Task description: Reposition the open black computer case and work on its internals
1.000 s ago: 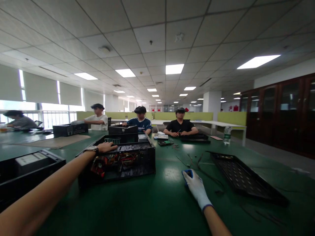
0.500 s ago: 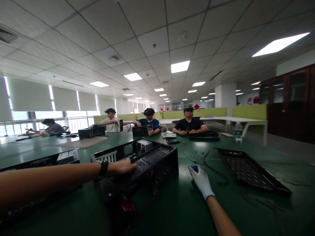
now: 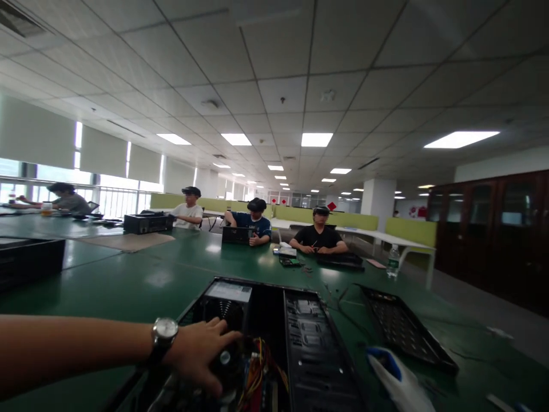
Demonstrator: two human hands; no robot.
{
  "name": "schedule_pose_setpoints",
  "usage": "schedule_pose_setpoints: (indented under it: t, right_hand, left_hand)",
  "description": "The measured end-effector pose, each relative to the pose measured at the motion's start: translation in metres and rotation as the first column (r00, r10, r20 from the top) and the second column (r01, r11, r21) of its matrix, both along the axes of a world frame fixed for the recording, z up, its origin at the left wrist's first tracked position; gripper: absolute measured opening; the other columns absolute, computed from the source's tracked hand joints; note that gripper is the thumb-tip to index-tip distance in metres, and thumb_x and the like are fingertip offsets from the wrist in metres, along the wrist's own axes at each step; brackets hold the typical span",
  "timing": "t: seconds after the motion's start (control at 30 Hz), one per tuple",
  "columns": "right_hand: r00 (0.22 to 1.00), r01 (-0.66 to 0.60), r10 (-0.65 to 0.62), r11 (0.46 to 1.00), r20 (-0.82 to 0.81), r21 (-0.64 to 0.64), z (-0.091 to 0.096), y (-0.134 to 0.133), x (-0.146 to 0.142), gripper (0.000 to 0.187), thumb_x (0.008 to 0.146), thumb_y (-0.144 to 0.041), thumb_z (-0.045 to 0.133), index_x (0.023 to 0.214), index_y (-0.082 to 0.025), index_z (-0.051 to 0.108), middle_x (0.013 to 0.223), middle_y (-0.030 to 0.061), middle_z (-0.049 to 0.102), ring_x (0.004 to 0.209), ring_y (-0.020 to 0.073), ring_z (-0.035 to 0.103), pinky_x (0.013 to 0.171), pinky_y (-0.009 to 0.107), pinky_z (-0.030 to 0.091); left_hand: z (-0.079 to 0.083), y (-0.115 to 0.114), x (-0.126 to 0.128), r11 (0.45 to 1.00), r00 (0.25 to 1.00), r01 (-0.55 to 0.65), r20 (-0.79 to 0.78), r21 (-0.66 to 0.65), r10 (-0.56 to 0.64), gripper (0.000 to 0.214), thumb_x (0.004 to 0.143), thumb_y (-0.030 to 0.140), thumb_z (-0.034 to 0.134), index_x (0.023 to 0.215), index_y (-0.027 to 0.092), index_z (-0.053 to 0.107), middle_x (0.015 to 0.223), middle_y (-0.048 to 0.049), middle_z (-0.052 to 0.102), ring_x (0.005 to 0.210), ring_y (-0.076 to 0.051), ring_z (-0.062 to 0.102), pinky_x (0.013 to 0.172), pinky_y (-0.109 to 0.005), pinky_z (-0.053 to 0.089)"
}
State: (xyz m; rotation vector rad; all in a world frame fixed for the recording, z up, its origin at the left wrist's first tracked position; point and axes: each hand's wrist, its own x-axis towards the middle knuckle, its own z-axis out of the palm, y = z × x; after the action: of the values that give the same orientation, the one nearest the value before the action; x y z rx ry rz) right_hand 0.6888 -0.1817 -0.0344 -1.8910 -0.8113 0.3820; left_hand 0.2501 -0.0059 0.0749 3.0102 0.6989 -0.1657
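An open black computer case [image 3: 323,343] lies in front of me with its open side up. Inside it are a power supply [image 3: 229,290] with a pale label, a tangle of yellow and red wires [image 3: 256,366] and circuit boards. My left hand [image 3: 201,349], bare with a wristwatch, reaches over the case with its fingers spread, just in front of the power supply. It holds nothing that I can see. Right of the case is my right hand [image 3: 397,377] in a white and blue glove, low over the table. Motion smears its fingers, so any held object cannot be made out.
A black side panel [image 3: 407,326] lies on the green table [image 3: 167,277] at the right, cables beside it. A water bottle [image 3: 393,261] stands farther back. Another case [image 3: 32,260] is at the left. Several people sit across the table, some with computer cases [image 3: 148,223].
The case has turned and tipped from a tilted stance to open side up. My left hand has moved from its edge to over its inside. My right hand has moved right and closer.
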Motion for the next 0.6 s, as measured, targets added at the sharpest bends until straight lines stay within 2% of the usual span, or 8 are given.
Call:
schedule_pose_setpoints:
  t: [0.1, 0.17, 0.23, 0.3, 0.4, 0.5, 0.53, 0.6]
  right_hand:
    - [0.978, 0.045, -0.056, 0.997, 0.199, 0.06, 0.077, -0.02, -0.03, 0.08, 0.066, -0.086, 0.048, 0.114, -0.024, 0.062, 0.095, 0.0105, 0.074, 0.089, 0.0339, 0.069, 0.076, 0.041, 0.052]
    - [0.894, -0.117, 0.097, 0.993, 0.438, 0.019, 0.131, -0.017, -0.07, 0.061, 0.084, -0.073, 0.043, 0.116, -0.025, 0.06, 0.097, 0.0075, 0.073, 0.088, 0.0286, 0.068, 0.077, 0.037, 0.05]
    - [0.688, -0.311, 0.389, 0.921, 0.612, -0.236, 0.171, -0.002, -0.118, 0.035, 0.089, -0.05, 0.047, 0.103, -0.023, 0.064, 0.094, 0.0069, 0.072, 0.087, 0.0252, 0.067, 0.075, 0.033, 0.049]
    - [0.471, -0.326, 0.568, 0.823, 0.675, -0.465, 0.192, 0.024, -0.165, 0.027, 0.082, -0.036, 0.058, 0.102, -0.02, 0.067, 0.101, 0.0098, 0.074, 0.096, 0.0281, 0.068, 0.083, 0.035, 0.049]
    - [0.206, -0.327, 0.733, 0.676, 0.648, -0.661, 0.189, 0.075, -0.22, 0.038, 0.078, -0.03, 0.062, 0.114, -0.02, 0.069, 0.109, 0.0134, 0.074, 0.098, 0.0324, 0.07, 0.078, 0.037, 0.052]
    - [0.025, -0.332, 0.867, 0.477, 0.498, -0.814, 0.159, 0.126, -0.26, 0.044, 0.078, -0.034, 0.066, 0.12, -0.018, 0.069, 0.11, 0.0159, 0.074, 0.095, 0.0335, 0.072, 0.066, 0.034, 0.052]
    - [-0.013, -0.337, 0.909, 0.389, 0.417, -0.857, 0.146, 0.14, -0.272, 0.039, 0.077, -0.034, 0.069, 0.112, -0.016, 0.072, 0.105, 0.0154, 0.075, 0.09, 0.0322, 0.072, 0.063, 0.033, 0.052]
    - [-0.059, -0.371, 0.96, 0.233, 0.274, -0.899, 0.119, 0.162, -0.295, 0.013, 0.073, -0.027, 0.076, 0.08, -0.016, 0.074, 0.082, 0.0096, 0.076, 0.073, 0.0263, 0.071, 0.058, 0.029, 0.051]
  left_hand:
    - [-0.03, 0.02, 0.011, 1.0, 0.995, -0.029, -0.101, -0.001, 0.029, 0.107, 0.06, 0.04, 0.089, 0.154, 0.022, 0.041, 0.137, -0.0246, 0.055, 0.122, -0.048, 0.057, 0.098, -0.061, 0.052]
    - [-0.037, 0.02, 0.022, 0.998, 0.993, -0.056, -0.108, -0.02, 0.054, 0.103, 0.064, 0.037, 0.086, 0.154, 0.018, 0.039, 0.137, -0.0274, 0.053, 0.117, -0.047, 0.061, 0.095, -0.057, 0.055]
    - [-0.032, 0.015, 0.028, 0.997, 0.992, -0.072, -0.103, -0.033, 0.069, 0.105, 0.063, 0.03, 0.086, 0.154, 0.012, 0.037, 0.136, -0.0286, 0.054, 0.114, -0.045, 0.064, 0.095, -0.054, 0.057]
    - [-0.019, 0.007, 0.024, 0.999, 0.994, -0.043, -0.098, -0.034, 0.04, 0.111, 0.057, 0.02, 0.088, 0.154, 0.008, 0.035, 0.137, -0.027, 0.056, 0.118, -0.044, 0.062, 0.101, -0.051, 0.054]
    - [0.005, -0.008, 0.002, 0.999, 0.996, 0.035, -0.078, -0.002, -0.035, 0.112, 0.058, 0.014, 0.087, 0.155, 0.005, 0.032, 0.143, -0.0251, 0.053, 0.127, -0.04, 0.056, 0.11, -0.047, 0.047]
    - [0.026, -0.03, -0.03, 0.996, 0.992, 0.09, -0.091, 0.005, -0.09, 0.096, 0.07, 0.021, 0.081, 0.154, 0.005, 0.036, 0.147, -0.025, 0.049, 0.13, -0.041, 0.054, 0.112, -0.051, 0.044]
    - [0.032, -0.038, -0.04, 0.996, 0.991, 0.094, -0.093, -0.006, -0.094, 0.086, 0.076, 0.024, 0.077, 0.152, 0.006, 0.04, 0.146, -0.0242, 0.051, 0.128, -0.041, 0.055, 0.111, -0.052, 0.046]
    - [0.041, -0.051, -0.058, 0.995, 0.995, 0.093, -0.028, -0.034, -0.094, 0.067, 0.085, 0.027, 0.068, 0.147, 0.012, 0.05, 0.138, -0.0197, 0.06, 0.119, -0.038, 0.063, 0.105, -0.049, 0.051]
